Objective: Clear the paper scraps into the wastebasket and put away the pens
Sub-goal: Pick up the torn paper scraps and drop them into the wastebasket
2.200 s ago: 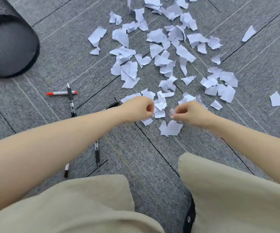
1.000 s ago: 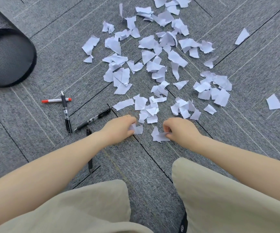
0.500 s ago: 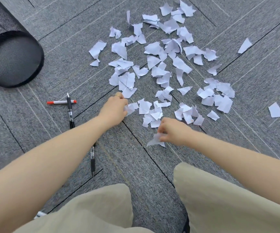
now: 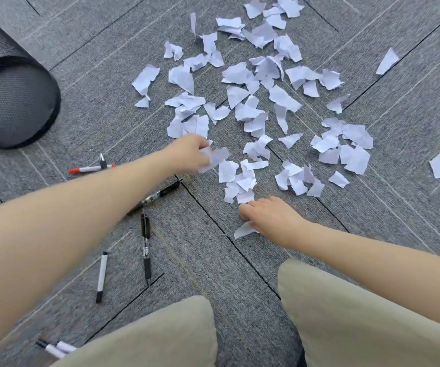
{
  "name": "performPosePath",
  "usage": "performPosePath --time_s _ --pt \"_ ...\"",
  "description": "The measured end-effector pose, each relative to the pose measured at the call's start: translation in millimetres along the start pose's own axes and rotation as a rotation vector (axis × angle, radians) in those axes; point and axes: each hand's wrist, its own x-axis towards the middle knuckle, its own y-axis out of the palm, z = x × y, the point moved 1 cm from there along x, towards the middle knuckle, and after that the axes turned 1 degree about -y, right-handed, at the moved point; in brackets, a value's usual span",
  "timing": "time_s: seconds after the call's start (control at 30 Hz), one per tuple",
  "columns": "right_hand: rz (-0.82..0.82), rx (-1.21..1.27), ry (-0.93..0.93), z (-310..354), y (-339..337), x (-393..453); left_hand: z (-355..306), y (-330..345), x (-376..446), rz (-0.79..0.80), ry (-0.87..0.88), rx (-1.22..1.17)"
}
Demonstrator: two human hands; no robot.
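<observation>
Nearest the camera, the person's knees (image 4: 359, 313) in beige trousers sit on grey carpet (image 4: 412, 102). Taking the black retractable pen (image 4: 146, 247) lying lengthwise on the carpet as reference: a white marker with black cap (image 4: 101, 276) lies just to its left, and two more white markers (image 4: 57, 348) lie nearer the camera, beside the left knee. A second black pen (image 4: 160, 193) lies angled just beyond the reference pen's far end, partly under the left forearm. To the right of the reference pen, the right hand (image 4: 271, 218) rests on the carpet, fingers curled together over a paper scrap (image 4: 242, 230). Beyond it, the left hand (image 4: 189, 152) has fingers pinched on several scraps (image 4: 217, 157) (somewhat blurred). A red-capped marker (image 4: 89, 169) lies far left of it, crossed by another pen. The paper scraps (image 4: 261, 109) spread farther right, all on the carpet. The black mesh wastebasket (image 4: 15, 96) lies on its side at far left.
</observation>
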Motion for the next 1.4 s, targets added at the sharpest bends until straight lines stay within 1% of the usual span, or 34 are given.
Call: performPosePath --time_s 0.1,0.17,0.2,0.23,0.3,0.37,0.43,0.53,0.6,0.63,0.73,0.87,0.93,1.0,1.13,1.27,1.33,1.4 --pt "0.047 0.092 0.047 1.4 -4.8 -1.5 -24.9 -9.7 0.9 0.181 0.057 -0.055" --pt "0.063 0.276 0.141 -1.5 -18.5 -0.9 -35.5 0.1 5.9 0.260 0.062 0.004" --pt "0.056 0.384 0.214 -6.2 -27.3 -0.9 -38.7 7.9 9.7 0.251 0.080 0.070" --pt "0.044 0.464 0.277 -12.4 -35.7 -1.5 -40.9 15.5 11.7 0.196 0.114 0.174" --pt "0.036 0.480 0.325 -24.4 -49.4 -2.5 -40.5 32.2 12.3 0.022 0.215 0.383" --pt "0.037 0.463 0.366 -34.0 -56.6 -2.3 -34.1 51.0 9.7 -0.052 0.269 0.475" --pt "-0.012 0.554 0.419 -37.8 -59.3 1.4 -25.9 64.7 4.4 -0.098 0.254 0.472" --pt "-0.169 0.826 0.556 -36.2 -61.8 14.2 -18.8 71.5 2.1 -0.125 0.161 0.283" --pt "-0.252 0.935 0.636 -34.3 -62.3 23.5 -19.6 69.7 1.3 -0.132 0.095 0.154" --pt "-0.259 0.936 0.647 -33.3 -59.8 27.4 -19.8 68.5 1.7 -0.138 0.065 0.098" --pt "-0.248 0.828 0.623 -28.0 -54.0 37.4 -13.6 54.9 5.8 -0.170 -0.046 -0.094" --pt "-0.273 0.535 0.564 -22.8 -39.7 43.1 1.3 18.2 8.8 -0.242 -0.153 -0.310" --pt "-0.276 0.473 0.530 -21.3 -37.1 43.7 10.0 3.3 10.4 -0.259 -0.160 -0.398" --pt "-0.251 0.469 0.519 -21.2 -39.2 44.4 16.7 -5.8 10.8 -0.251 -0.152 -0.389" --pt "-0.228 0.440 0.527 -23.4 -43.3 48.3 27.1 -7.8 17.0 -0.294 -0.170 -0.427" --pt "-0.191 0.406 0.546 -26.4 -44.4 50.4 32.0 -7.1 23.1 -0.243 -0.200 -0.389" --pt "-0.190 0.368 0.513 -27.8 -45.4 50.9 32.5 -7.2 25.3 -0.224 -0.188 -0.335" --pt "-0.211 0.392 0.470 -29.7 -45.4 50.2 31.4 -6.1 30.1 -0.226 -0.175 -0.246"
